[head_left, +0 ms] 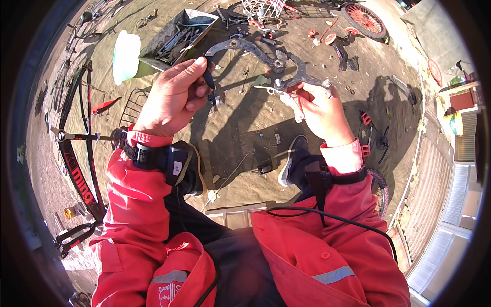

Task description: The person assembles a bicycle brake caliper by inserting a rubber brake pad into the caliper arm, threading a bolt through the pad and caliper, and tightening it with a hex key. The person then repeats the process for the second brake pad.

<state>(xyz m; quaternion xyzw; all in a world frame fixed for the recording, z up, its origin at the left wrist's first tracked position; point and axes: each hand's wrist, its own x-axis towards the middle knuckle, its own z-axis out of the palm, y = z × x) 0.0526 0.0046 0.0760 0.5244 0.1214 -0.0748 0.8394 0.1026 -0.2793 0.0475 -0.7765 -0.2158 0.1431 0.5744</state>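
Observation:
A dark, worn bicycle caliper brake [244, 46] is held up in front of me between both hands. My left hand [176, 94] is closed around the end of one curved arm, by its black brake pad [208, 78]. My right hand [322, 110] pinches the end of the other arm, near a bolt [279, 84]. A small pale metal piece [298, 108] sticks out below the right fingertips; I cannot tell its kind. The pivot [278, 64] where the arms cross lies between my hands.
A metal tray of tools [148, 50] stands ahead left, beside a pale green tub [126, 57]. A black bicycle frame [71, 158] is at the left. Pedals [365, 118] lie at the right, a red-spoked wheel [364, 20] far right, loose parts [268, 40] ahead.

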